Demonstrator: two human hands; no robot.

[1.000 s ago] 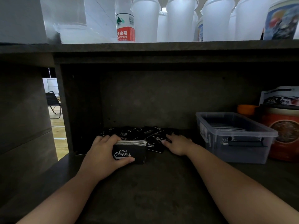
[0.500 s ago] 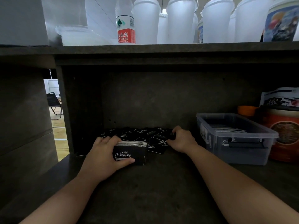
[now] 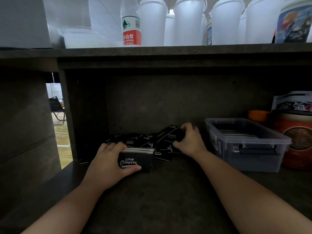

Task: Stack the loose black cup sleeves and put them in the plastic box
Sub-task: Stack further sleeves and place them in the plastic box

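Dim grey desk (image 3: 168,200) under a shelf (image 3: 168,49) of white cups (image 3: 187,22) and a water bottle (image 3: 131,27). Plastic box (image 3: 249,146) sits right, beside an orange tin (image 3: 297,141). Left hand (image 3: 108,162) grips the sleeve stack (image 3: 137,159); right hand (image 3: 189,141) pinches a loose sleeve (image 3: 170,134) lifted off the scattered pile (image 3: 135,139).

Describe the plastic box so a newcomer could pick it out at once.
Look on the dark lower shelf, right of both hands. The plastic box sits there, lidless, with black sleeves already inside. Unlike the orange tin beside it, it is see-through and rectangular.
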